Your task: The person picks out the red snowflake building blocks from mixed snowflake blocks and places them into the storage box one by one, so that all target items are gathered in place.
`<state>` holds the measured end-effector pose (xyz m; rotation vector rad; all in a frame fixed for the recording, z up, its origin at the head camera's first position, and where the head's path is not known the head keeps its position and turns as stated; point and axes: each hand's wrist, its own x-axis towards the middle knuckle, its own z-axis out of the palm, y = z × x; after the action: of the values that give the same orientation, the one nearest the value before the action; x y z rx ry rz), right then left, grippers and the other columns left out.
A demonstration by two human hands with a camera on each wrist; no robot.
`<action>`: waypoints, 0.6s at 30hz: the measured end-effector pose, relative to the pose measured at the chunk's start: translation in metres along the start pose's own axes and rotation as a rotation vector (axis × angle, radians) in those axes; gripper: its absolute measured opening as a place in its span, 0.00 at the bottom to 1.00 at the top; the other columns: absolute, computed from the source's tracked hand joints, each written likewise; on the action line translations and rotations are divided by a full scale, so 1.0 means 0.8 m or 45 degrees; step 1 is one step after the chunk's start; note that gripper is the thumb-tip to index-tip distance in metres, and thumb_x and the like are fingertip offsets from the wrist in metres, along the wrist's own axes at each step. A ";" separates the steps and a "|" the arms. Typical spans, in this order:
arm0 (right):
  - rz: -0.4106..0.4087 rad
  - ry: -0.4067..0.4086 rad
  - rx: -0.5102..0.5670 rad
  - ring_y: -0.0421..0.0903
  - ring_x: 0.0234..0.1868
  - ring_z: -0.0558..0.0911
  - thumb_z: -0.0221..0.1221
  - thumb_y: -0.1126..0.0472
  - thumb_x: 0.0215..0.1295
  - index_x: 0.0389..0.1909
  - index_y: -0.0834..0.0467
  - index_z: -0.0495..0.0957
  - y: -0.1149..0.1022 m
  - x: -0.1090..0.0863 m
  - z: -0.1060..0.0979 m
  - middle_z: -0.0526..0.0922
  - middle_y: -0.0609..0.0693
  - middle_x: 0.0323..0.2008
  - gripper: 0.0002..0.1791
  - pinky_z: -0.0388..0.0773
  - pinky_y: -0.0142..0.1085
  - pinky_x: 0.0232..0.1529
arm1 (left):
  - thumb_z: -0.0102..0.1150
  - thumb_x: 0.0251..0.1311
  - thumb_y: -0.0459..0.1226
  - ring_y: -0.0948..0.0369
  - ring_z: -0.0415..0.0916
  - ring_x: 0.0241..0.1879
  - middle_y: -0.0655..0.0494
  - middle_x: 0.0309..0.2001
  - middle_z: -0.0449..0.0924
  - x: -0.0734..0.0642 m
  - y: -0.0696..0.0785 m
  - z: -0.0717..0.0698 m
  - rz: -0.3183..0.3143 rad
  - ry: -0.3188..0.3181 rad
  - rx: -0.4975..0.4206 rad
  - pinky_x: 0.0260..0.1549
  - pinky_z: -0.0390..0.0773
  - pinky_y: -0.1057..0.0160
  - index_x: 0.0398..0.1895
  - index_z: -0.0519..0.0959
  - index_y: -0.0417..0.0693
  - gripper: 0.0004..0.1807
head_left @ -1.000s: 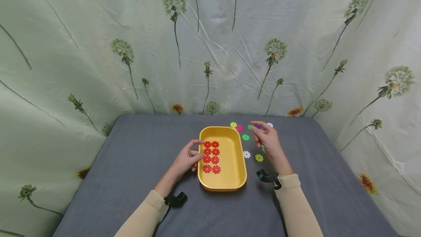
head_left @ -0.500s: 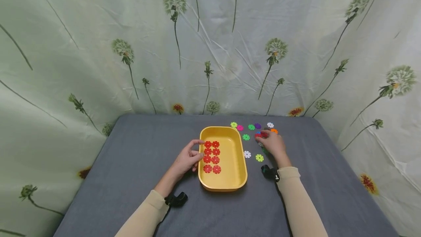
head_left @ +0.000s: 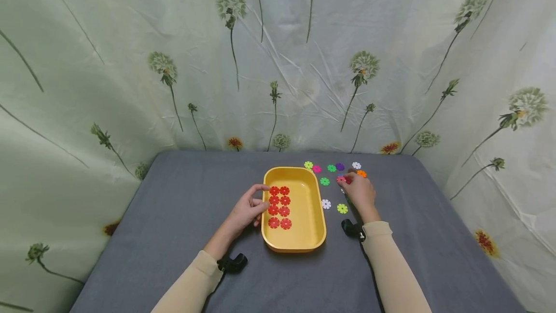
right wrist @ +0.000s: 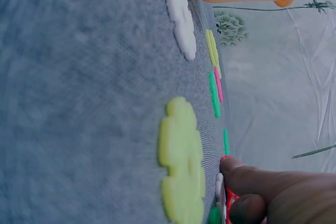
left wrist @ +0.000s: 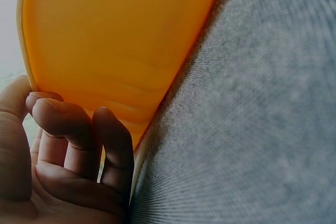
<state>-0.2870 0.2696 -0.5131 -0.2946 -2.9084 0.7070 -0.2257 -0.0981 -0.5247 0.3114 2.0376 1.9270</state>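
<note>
A yellow tray (head_left: 304,235) stands on the table, with several red flower-shaped discs (head_left: 284,200) in two columns along its left side. My left hand (head_left: 244,212) holds the tray's left rim; in the left wrist view its curled fingers (left wrist: 79,124) lie against the outer wall. To the right of the tray, my right hand (head_left: 360,192) pinches a red flower disc (head_left: 340,179) at its fingertips, low over the table among loose discs. In the right wrist view this disc is mostly hidden by the fingers (right wrist: 247,177).
Loose flower discs lie right of the tray: white (head_left: 326,204), yellow-green (head_left: 342,208), green (head_left: 325,181), pink (head_left: 317,169), purple (head_left: 340,166) and orange (head_left: 362,174). A grey cloth covers the table (head_left: 195,173). A flowered curtain (head_left: 295,62) hangs behind.
My right hand has come down and right from above the loose discs to a red disc, then shifted slightly. My left hand and the tray have stayed put.
</note>
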 end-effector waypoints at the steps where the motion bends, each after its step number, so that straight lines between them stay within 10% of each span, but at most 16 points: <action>1: 0.009 0.014 0.014 0.63 0.45 0.87 0.67 0.46 0.71 0.56 0.60 0.86 0.000 0.000 0.001 0.90 0.62 0.48 0.24 0.81 0.54 0.38 | 0.58 0.75 0.33 0.64 0.68 0.15 0.60 0.20 0.75 0.000 -0.001 0.000 0.000 -0.002 0.000 0.16 0.73 0.68 0.74 0.65 0.46 0.28; 8: 0.044 0.064 0.225 0.47 0.26 0.83 0.66 0.54 0.73 0.48 0.65 0.88 0.002 0.000 0.002 0.89 0.56 0.26 0.17 0.70 0.37 0.25 | 0.59 0.75 0.34 0.64 0.68 0.15 0.60 0.20 0.76 0.001 -0.002 -0.001 -0.004 -0.007 -0.008 0.16 0.73 0.68 0.74 0.65 0.47 0.28; 18: 0.092 -0.012 0.519 0.39 0.19 0.74 0.64 0.51 0.73 0.50 0.65 0.88 -0.019 -0.015 -0.019 0.86 0.52 0.24 0.20 0.68 0.32 0.21 | 0.59 0.75 0.34 0.64 0.68 0.15 0.60 0.20 0.76 0.002 -0.003 -0.002 -0.017 0.009 -0.005 0.16 0.72 0.68 0.74 0.66 0.48 0.27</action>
<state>-0.2752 0.2602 -0.4938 -0.3473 -2.6850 1.2854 -0.2277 -0.0990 -0.5274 0.2902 2.0349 1.9264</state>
